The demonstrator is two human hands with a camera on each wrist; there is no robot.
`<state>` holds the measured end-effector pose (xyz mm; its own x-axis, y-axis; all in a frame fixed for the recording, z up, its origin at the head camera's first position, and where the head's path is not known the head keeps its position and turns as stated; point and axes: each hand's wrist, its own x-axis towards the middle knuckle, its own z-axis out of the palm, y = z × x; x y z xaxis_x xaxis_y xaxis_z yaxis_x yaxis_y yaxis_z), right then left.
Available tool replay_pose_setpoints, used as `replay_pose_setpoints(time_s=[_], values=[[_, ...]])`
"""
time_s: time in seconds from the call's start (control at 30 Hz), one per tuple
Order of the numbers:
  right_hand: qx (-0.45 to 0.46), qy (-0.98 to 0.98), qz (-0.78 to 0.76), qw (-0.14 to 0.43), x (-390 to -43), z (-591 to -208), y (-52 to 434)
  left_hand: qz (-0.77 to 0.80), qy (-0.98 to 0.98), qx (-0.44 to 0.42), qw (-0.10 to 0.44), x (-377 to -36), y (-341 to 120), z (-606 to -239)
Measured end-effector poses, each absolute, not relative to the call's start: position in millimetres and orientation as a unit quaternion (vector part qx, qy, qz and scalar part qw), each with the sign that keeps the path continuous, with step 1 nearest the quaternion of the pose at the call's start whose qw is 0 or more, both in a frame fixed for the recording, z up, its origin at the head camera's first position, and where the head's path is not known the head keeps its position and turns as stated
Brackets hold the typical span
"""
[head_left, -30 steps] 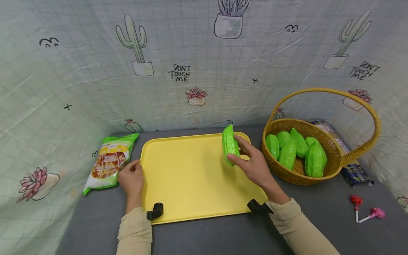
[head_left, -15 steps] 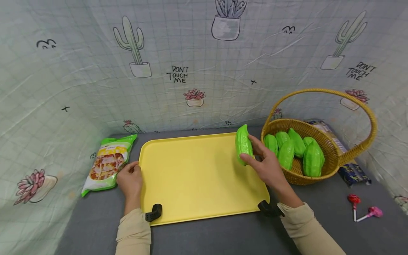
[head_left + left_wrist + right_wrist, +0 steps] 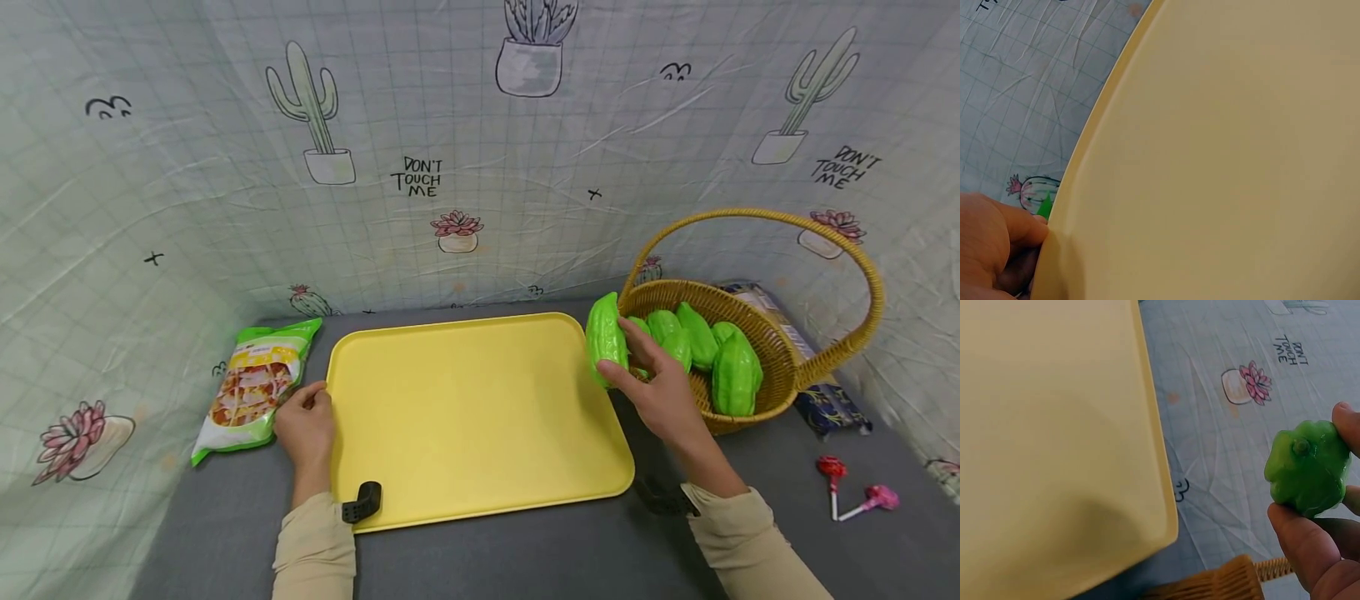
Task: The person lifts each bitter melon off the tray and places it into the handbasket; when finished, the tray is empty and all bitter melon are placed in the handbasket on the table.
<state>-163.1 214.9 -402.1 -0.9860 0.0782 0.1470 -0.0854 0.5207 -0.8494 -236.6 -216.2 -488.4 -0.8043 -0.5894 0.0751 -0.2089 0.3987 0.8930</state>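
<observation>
My right hand (image 3: 663,396) holds a bright green ribbed bitter melon (image 3: 606,340) between thumb and fingers. It is raised at the right edge of the yellow tray (image 3: 480,417), overlapping the basket's left side in the head view. Seen from the right wrist, the bitter melon (image 3: 1307,467) turns its stem end to the camera. At the tray's left edge, my left hand (image 3: 306,425) has curled fingers and pinches the rim, as the left wrist view shows fingertips (image 3: 1040,232) right at it. Several more bitter melons (image 3: 737,375) lie in the wicker basket (image 3: 783,358).
A green and white food bag (image 3: 255,383) lies beside my left hand. Behind the basket is a dark blue packet (image 3: 832,408). Red (image 3: 831,467) and pink (image 3: 883,497) lollipops lie at right. The basket's tall handle (image 3: 873,292) arches up; a printed cloth (image 3: 465,125) hangs behind.
My right hand has carried the bitter melon rightward, from over the tray's right part to its right edge by the basket. My left hand stays at the tray's left rim.
</observation>
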Motion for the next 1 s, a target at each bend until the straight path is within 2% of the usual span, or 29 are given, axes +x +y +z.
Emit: replay_pose_setpoints(time_s=[1.0], values=[[-0.067, -0.89, 0.439, 0.099, -158.5, -401.0, 285.9, -0.493, -0.813, 0.243, 0.192, -235.7, -215.0, -488.4]])
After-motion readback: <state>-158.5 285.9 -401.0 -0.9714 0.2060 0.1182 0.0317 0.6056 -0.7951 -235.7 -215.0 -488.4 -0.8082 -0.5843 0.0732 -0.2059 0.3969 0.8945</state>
